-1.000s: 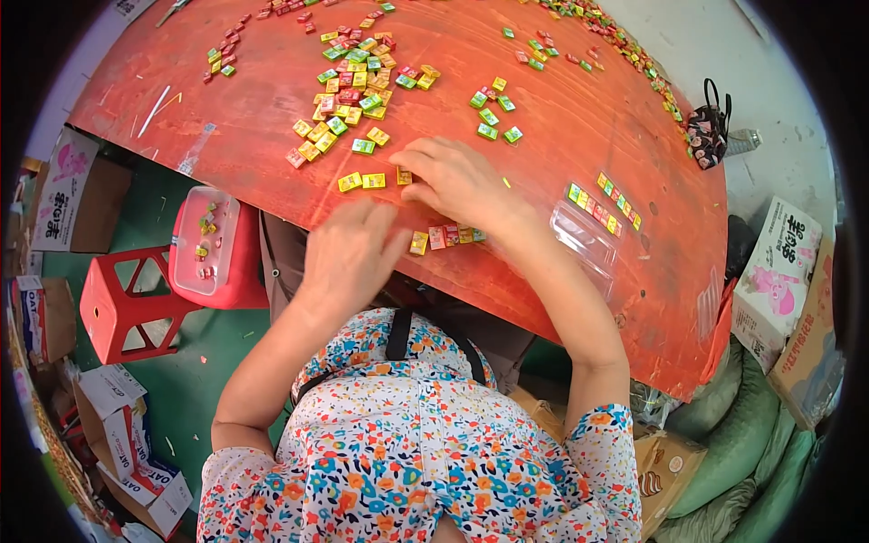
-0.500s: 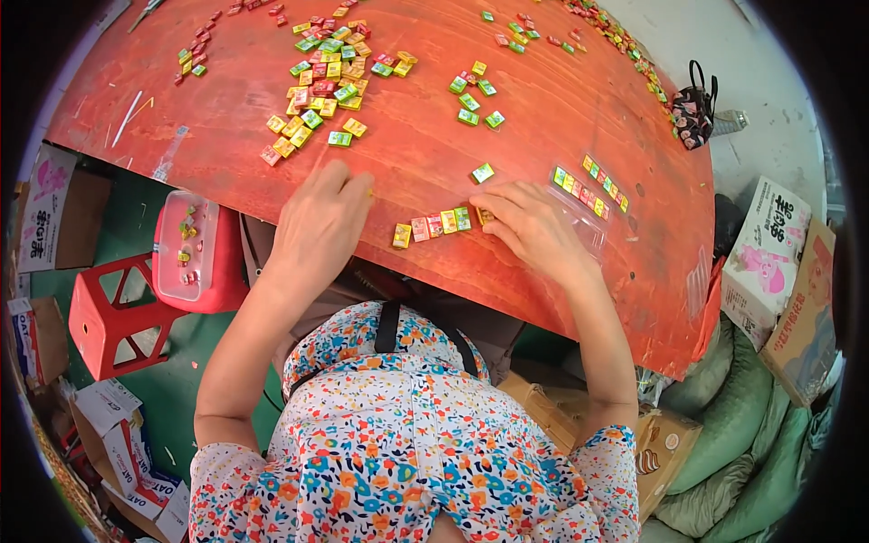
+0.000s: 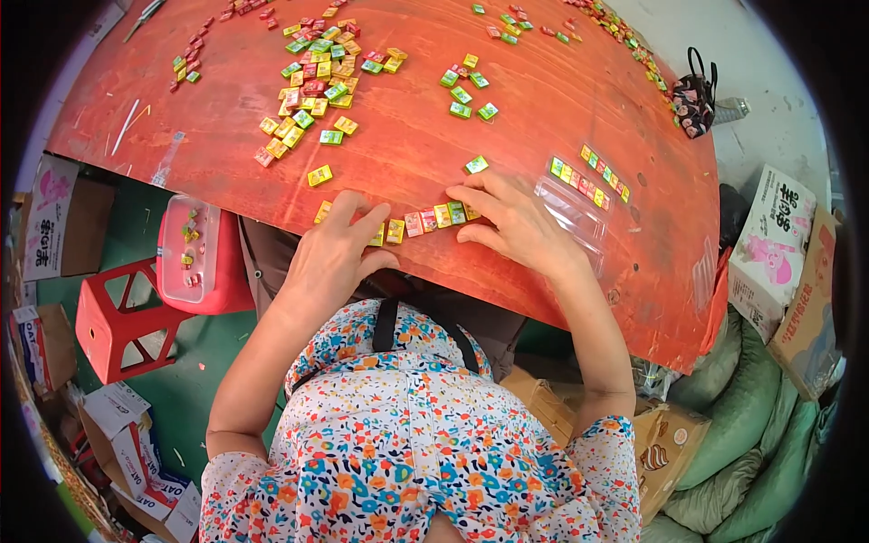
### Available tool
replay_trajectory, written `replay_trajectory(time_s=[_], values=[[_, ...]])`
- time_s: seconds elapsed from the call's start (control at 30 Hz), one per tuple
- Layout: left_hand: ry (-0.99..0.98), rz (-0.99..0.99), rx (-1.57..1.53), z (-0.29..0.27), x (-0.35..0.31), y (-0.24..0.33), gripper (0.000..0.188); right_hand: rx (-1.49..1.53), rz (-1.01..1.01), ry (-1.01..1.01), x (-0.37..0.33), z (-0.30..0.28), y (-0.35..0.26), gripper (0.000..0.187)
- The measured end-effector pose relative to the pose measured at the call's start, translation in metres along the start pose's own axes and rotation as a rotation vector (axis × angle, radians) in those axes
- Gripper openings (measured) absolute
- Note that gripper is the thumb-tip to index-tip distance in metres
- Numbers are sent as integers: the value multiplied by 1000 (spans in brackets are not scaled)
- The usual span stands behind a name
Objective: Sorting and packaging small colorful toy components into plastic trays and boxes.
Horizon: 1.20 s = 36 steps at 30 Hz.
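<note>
A short row of small candy-sized boxes (image 3: 428,221), in yellow, pink and green, stands near the table's front edge. At its left end, my left hand (image 3: 333,249) has its thumb and index finger apart around a small yellow box (image 3: 377,236). Another yellow box (image 3: 322,212) shows partly beside that hand's fingers. My right hand (image 3: 520,222) spreads its thumb and index finger around the row's right end, where a yellow box (image 3: 472,212) shows. Just beyond those fingertips lies a green box (image 3: 476,165). A loose yellow box (image 3: 319,176) lies farther up from my left hand.
Beside my right hand is a clear plastic tray (image 3: 566,217), with short rows of boxes (image 3: 579,183) beyond it. A large pile of boxes (image 3: 317,81) spreads at the far left-centre. A red stool (image 3: 122,317) and a plastic tub (image 3: 188,258) stand left of the red table (image 3: 407,136).
My left hand has come down and right to the row's left end, where one more yellow box now shows. Two yellow boxes show near where that hand was. My right hand has shifted slightly left.
</note>
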<state>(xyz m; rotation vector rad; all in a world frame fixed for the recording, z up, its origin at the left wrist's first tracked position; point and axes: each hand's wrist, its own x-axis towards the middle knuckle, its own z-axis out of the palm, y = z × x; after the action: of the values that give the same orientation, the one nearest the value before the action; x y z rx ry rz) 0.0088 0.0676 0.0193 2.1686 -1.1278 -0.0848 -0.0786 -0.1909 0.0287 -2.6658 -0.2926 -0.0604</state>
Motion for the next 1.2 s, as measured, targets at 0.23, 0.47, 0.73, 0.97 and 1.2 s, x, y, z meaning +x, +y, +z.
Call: replay_trajectory(time_s=[0.23,0.47,0.73,0.97,1.2], values=[[-74,1,-24,15,13,-4,49,-5,-22,6,5,13,-4,43],[-93,-7,-45,19,26,5,35,-55,10,155,-5,18,-5,30],[-101,193,-119,55,78,59,24,-59,192,340,-75,-25,7,30],[-198,395,-55,117,146,86,23,-194,329,350,-115,-47,66,29],[-264,382,-107,126,145,76,28,-44,372,359,-124,-39,85,37]])
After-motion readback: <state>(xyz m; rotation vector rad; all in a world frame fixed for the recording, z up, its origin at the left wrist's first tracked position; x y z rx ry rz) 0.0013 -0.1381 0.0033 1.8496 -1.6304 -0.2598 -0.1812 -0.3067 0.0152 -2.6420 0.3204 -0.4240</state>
